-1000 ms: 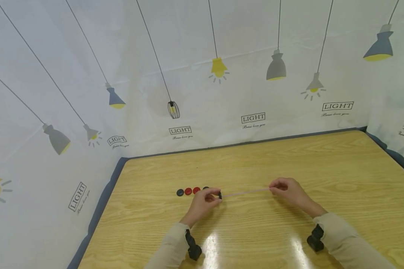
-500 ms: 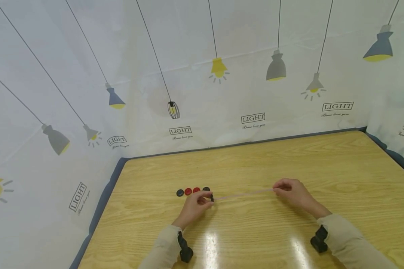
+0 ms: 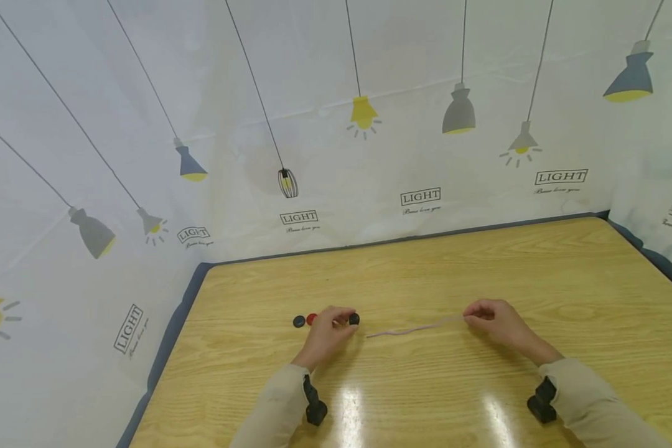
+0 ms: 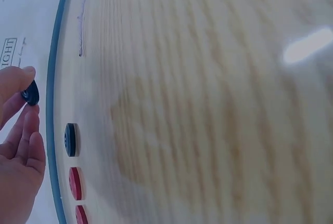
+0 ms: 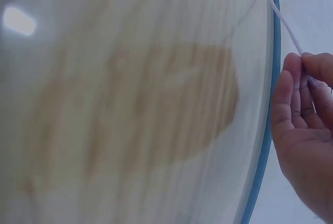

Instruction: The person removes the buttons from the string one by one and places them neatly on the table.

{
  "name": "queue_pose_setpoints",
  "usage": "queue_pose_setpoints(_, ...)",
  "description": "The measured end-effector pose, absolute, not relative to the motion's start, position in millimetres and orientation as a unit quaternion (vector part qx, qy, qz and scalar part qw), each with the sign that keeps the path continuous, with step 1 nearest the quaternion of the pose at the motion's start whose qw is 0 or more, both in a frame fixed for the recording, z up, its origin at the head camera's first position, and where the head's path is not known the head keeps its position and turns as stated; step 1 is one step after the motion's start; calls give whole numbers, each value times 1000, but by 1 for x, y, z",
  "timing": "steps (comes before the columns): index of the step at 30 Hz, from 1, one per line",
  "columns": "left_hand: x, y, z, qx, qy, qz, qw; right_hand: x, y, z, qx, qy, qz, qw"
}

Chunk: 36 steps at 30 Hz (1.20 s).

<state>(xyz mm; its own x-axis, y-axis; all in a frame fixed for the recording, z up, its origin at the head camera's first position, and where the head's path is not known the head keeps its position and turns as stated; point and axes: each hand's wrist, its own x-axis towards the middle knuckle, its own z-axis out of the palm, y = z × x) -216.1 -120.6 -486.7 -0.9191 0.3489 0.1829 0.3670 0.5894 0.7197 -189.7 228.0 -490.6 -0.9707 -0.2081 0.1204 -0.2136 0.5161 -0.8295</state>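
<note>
My left hand (image 3: 327, 333) pinches a round black button-like disc (image 3: 354, 318) between thumb and fingertips, just above the table. In the left wrist view, that black disc (image 4: 31, 94) is tilted on edge, and the other fingers are loosely bent below it. My right hand (image 3: 495, 320) pinches one end of a thin pale purple string (image 3: 406, 331). The string slopes left down to the table, its dark-tipped free end lying to the right of the left hand, apart from the disc. In the right wrist view, the string (image 5: 284, 21) rises from between thumb and forefinger.
A row of discs lies on the wooden table (image 3: 425, 274): a black disc (image 3: 299, 321) and a red disc (image 3: 312, 319) show left of my hand. Another black disc (image 4: 71, 140) and red disc (image 4: 75, 183) appear in the left wrist view. A lamp-patterned curtain (image 3: 369, 211) borders the table.
Earlier the string ran nearly taut from the right hand to the disc in the left. Now its left end lies loose on the table. The right hand has drifted right; the disc has turned face-on.
</note>
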Motion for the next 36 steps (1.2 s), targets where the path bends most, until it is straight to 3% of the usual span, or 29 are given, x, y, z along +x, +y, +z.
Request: queue_pose_setpoints(36, -244, -102, -501, -177, -935, -307, 6, -193, 229, -496, 167, -851, 497, -33)
